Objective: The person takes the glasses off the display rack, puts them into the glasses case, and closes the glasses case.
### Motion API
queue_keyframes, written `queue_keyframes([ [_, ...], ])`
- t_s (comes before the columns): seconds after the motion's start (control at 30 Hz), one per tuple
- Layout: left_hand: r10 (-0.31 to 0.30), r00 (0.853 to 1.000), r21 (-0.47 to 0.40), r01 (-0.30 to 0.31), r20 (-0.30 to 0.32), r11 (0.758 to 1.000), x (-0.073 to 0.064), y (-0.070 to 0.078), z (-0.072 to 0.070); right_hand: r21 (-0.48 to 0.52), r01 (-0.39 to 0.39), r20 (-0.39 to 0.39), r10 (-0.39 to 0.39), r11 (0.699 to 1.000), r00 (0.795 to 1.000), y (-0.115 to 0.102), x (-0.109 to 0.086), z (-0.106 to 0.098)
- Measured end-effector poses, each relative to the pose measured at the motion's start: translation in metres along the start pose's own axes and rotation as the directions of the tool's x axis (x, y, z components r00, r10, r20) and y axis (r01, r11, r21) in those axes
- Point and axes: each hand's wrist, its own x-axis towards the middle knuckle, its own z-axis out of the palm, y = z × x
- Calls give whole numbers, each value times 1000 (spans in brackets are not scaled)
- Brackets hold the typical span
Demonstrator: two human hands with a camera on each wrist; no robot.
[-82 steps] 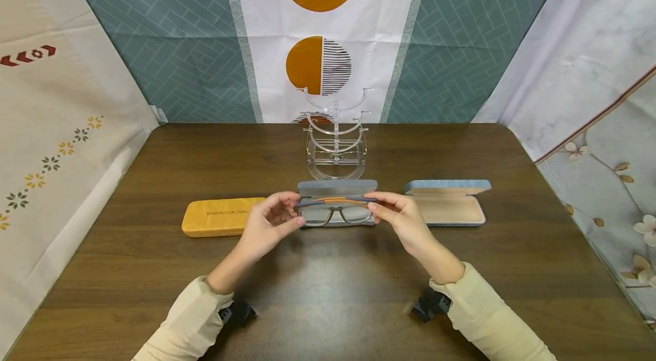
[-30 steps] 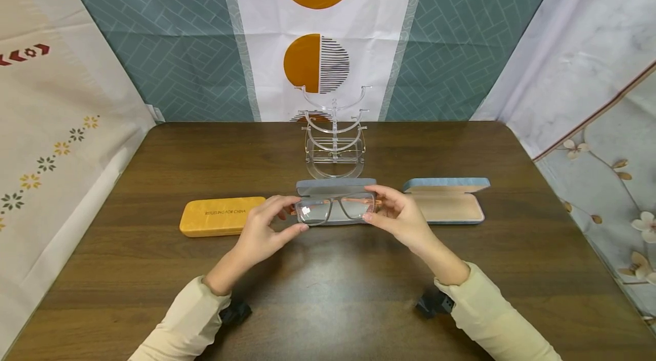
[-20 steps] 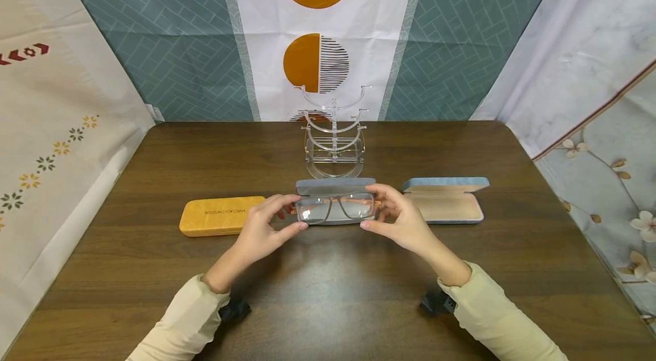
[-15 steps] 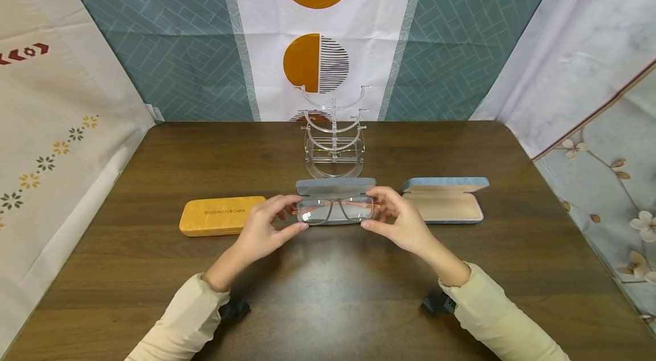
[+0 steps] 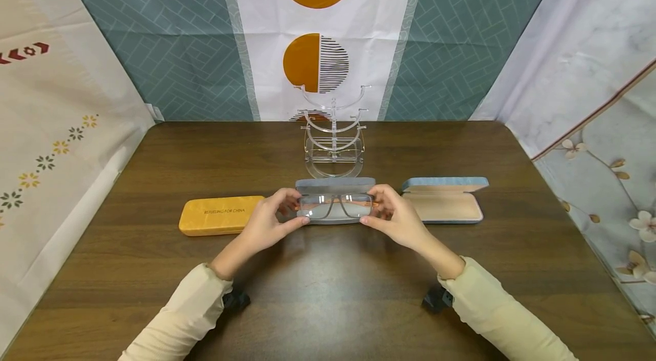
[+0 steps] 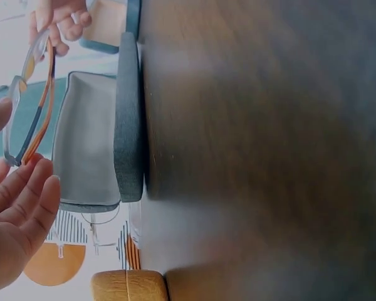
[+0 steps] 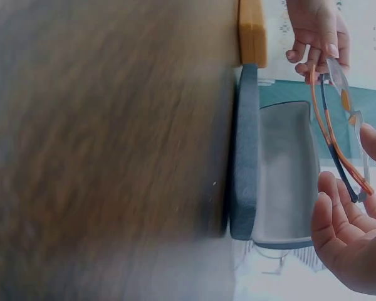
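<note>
Both hands hold one pair of eyeglasses (image 5: 336, 200) with a grey frame and orange-and-dark temples. My left hand (image 5: 269, 221) grips the left end between thumb and fingers; my right hand (image 5: 400, 220) grips the right end the same way. The temples (image 6: 45, 119) are folded in behind the lenses. Below the eyeglasses lies an open grey glasses case (image 5: 335, 184), its lid raised at the back. In both wrist views the eyeglasses are held up above this case, with the front wall of the case (image 7: 243, 163) near the table surface.
A closed yellow glasses case (image 5: 215, 216) lies left, partly behind my left hand. An open blue case (image 5: 446, 183) with beige lining lies right. Behind the grey case stands a clear tiered display stand (image 5: 334, 130), with a thin gold wire frame at its lower tier.
Earlier the orange temple showed on top of the eyeglasses; now the lenses face up toward the head camera. The right fingers have shifted their grip at the end, and the frame has levelled.
</note>
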Motion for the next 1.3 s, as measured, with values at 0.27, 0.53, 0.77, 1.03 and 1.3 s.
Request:
queue_keyframes([
  [0.27, -56, 997, 77, 52, 52, 996, 6, -2, 1, -25, -17, 18, 17, 1000, 1000, 7, 7, -3],
  [0.53, -81, 992, 72, 75, 92, 995, 12, -6, 1, -105, -59, 34, 63, 993, 997, 11, 10, -3],
  [0.77, -129, 983, 74, 120, 130, 990, 15, -9, 3, -161, -84, 36, 90, 983, 995, 17, 12, -2],
  [1.03, -164, 973, 89, 151, 161, 984, 15, -15, 6, -202, -123, 49, 135, 972, 990, 25, 17, 0],
  [1.3, -226, 953, 155, 198, 199, 968, 16, -17, 6, -210, -142, 46, 155, 967, 987, 28, 20, 3],
])
